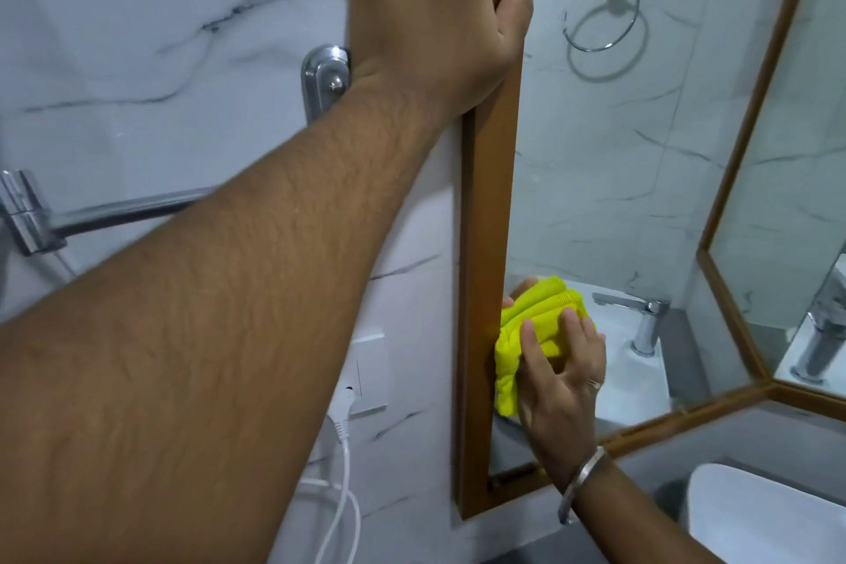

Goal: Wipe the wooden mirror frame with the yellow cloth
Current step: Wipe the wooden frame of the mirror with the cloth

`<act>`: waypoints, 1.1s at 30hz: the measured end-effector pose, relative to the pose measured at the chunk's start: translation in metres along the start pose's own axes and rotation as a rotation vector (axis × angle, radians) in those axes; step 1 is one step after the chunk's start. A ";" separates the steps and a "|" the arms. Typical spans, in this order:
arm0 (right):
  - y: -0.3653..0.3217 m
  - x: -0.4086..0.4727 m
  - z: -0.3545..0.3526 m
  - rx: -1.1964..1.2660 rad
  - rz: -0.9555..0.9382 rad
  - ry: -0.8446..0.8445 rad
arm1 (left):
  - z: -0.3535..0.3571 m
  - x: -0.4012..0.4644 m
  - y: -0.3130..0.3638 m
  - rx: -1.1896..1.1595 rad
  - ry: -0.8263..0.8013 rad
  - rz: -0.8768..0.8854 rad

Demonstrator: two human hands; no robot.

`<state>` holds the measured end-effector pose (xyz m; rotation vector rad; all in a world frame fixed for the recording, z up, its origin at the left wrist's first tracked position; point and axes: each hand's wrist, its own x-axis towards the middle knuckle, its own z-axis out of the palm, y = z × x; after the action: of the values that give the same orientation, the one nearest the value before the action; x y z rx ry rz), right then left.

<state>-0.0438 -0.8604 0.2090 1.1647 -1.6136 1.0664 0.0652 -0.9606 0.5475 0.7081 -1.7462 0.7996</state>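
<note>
Wooden mirror frame (pixel 487 206) runs down the centre of the frame against the marble wall. Left hand (pixel 439 9), top centre, lies flat and open over its upper part. Lower, the right hand (pixel 561 373) presses the bunched yellow cloth (pixel 526 334) against the frame's inner edge.

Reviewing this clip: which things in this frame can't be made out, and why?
- Left hand, head view: its fingertips are cut off by the top edge.
- Wooden mirror frame: its upper part is hidden behind the left hand, and its top runs out of view.
- Yellow cloth: the right hand covers part of it, so contact with the frame's inner edge is unclear.
</note>
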 end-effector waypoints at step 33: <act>-0.003 0.159 -0.032 -0.023 -0.319 -0.159 | -0.008 -0.014 0.008 -0.007 0.034 -0.068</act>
<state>-0.0677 -0.8684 0.3694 1.4642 -1.4889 0.7642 0.0677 -0.9489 0.5343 0.7408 -1.6854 0.7546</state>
